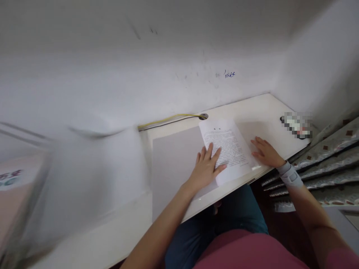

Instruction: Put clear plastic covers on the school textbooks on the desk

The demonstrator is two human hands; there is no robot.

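Note:
A white sheet of paper [227,149] covered in printed text lies on a grey desk mat [174,160]. My left hand [207,164] rests over the sheet's left edge, its fingers spread. To the right of the paper, my right hand [265,151] lies with fingers apart on or just above the mat's right part, holding nothing. A light-coloured band [290,175] wraps my right wrist. Whether more sheets lie under the top one, I cannot tell.
The white desk [252,108] runs along a marked wall. A yellow cable [168,118] and a black one lead to a round hole [203,116]. A blurred-out object [297,125] lies at the far right. Patterned curtain folds [316,160] hang beside the desk.

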